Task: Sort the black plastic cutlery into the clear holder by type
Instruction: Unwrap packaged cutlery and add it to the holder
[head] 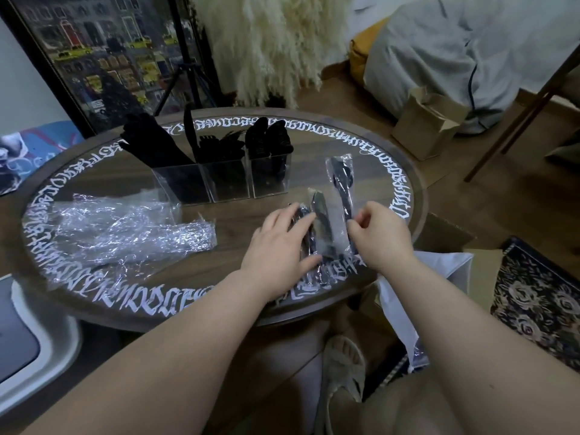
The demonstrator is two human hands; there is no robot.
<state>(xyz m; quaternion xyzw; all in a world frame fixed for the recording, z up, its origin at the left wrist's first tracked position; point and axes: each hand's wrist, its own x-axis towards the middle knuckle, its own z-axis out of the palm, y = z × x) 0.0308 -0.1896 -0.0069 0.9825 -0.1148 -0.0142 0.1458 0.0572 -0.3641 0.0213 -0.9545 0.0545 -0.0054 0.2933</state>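
Pinching the lower end of a clear-wrapped black plastic spoon point(340, 183), the right hand point(381, 235) is curling its fingers, while the left hand point(282, 243) is pressing flat, straight fingers on wrapped black cutlery packets point(318, 227) lying on the round wooden desk point(314, 146), near the clear three-compartment holder point(226, 180).

Sorting wrapped black cutlery at the round table

My left hand point(284, 238) lies flat, fingers straight, on wrapped cutlery packets point(317, 227) near the table's point(232, 215) front edge, while my right hand point(378, 233) pinches the lower end of a wrapped spoon packet point(340, 183) that points away toward the clear holder point(224, 180). The holder's three compartments hold knives point(150, 146) on the left, forks point(219, 146) in the middle and spoons point(270, 138) on the right. Crumpled clear wrappers point(125, 227) lie to the left of my hands.
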